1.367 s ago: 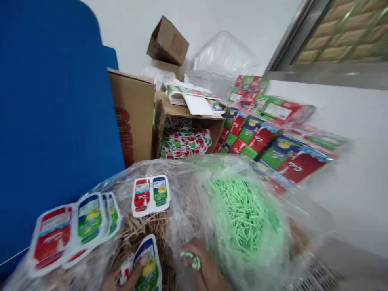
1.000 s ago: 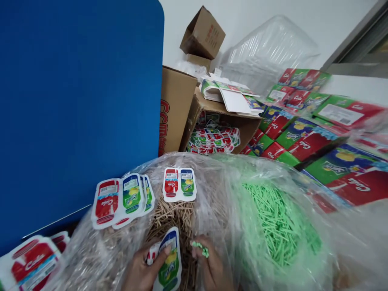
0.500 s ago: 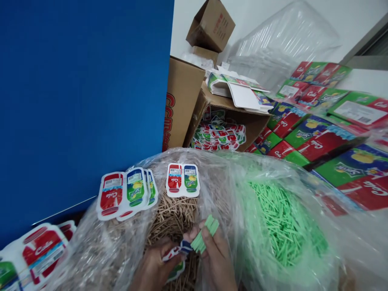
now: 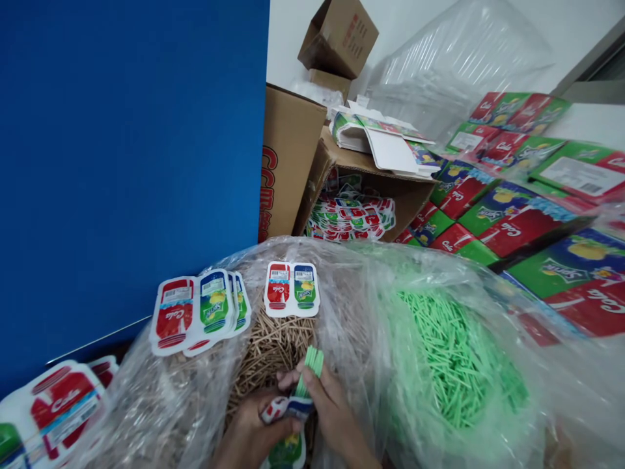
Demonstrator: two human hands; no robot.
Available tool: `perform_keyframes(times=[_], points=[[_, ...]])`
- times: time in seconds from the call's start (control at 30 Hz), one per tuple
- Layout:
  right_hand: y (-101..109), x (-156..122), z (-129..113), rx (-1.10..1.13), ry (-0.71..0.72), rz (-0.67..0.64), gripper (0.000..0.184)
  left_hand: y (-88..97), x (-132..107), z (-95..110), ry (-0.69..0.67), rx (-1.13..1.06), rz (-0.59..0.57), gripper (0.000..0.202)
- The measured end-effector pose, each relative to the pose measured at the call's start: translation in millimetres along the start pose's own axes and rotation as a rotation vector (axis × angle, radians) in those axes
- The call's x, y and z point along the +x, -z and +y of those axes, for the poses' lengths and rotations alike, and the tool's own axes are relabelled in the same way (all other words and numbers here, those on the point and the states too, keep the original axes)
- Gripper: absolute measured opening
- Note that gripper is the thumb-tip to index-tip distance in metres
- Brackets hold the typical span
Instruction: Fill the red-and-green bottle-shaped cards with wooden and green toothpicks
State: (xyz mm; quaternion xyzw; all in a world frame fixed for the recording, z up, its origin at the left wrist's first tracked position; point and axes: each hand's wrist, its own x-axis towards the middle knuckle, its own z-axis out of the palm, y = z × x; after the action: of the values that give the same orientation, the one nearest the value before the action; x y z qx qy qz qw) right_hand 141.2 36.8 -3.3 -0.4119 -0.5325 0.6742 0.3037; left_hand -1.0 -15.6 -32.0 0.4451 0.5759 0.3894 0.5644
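Note:
My left hand [image 4: 251, 425] is closed on a printed card packet [image 4: 289, 451] with a red cola half and a green-and-blue half. A small bundle of green sticks [image 4: 314, 361] is gripped by my right hand [image 4: 334, 407], thumb across its front. The bundle stands nearly upright, its lower end at the packet's upper edge; whether it is inside is hidden by fingers. Below both hands is a plastic bag of brown sticks [image 4: 273, 342]. One flat cola-and-lemon card [image 4: 291, 290] lies on top of those sticks.
Overlapping cards [image 4: 188, 312] lie on the clear plastic at left, with larger ones [image 4: 58, 410] nearer. Another bag holds green sticks [image 4: 454, 358]. Behind are a carton of cards [image 4: 354, 218], stacked printed boxes [image 4: 517, 215] and a blue panel [image 4: 131, 143].
My right hand has moved left towards the packet. The green bundle has turned from slanted to nearly upright, its lower end now at the packet's edge. The view has shifted slightly.

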Motion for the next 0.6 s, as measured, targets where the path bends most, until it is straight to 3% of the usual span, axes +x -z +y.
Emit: perform_keyframes(times=[0.07, 0.17, 0.27, 0.43, 0.53, 0.6], points=[[3, -4, 2, -0.047, 0.024, -0.044, 0.043, 0.6, -2, 1, 0.06, -0.151, 0.018, 0.018], [10, -16, 2, -0.033, 0.086, -0.114, 0.04, 1.0, -5, 4, 0.064, -0.2, 0.059, 0.016], [15, -26, 1, -0.023, 0.228, -0.006, 0.048, 2.3, -6, 7, 0.033, -0.14, 0.12, 0.017], [22, -29, -12, -0.456, 0.461, -0.105, 0.029, 6.8, -4, 9, -0.054, -0.043, 0.108, 0.014], [24, -25, -18, -0.505, 0.515, -0.059, 0.027, 7.4, -5, 10, -0.046, -0.007, 0.134, 0.014], [24, -24, -19, -0.545, 0.489, -0.128, 0.021, 7.0, -6, 9, -0.069, 0.037, 0.134, 0.012]])
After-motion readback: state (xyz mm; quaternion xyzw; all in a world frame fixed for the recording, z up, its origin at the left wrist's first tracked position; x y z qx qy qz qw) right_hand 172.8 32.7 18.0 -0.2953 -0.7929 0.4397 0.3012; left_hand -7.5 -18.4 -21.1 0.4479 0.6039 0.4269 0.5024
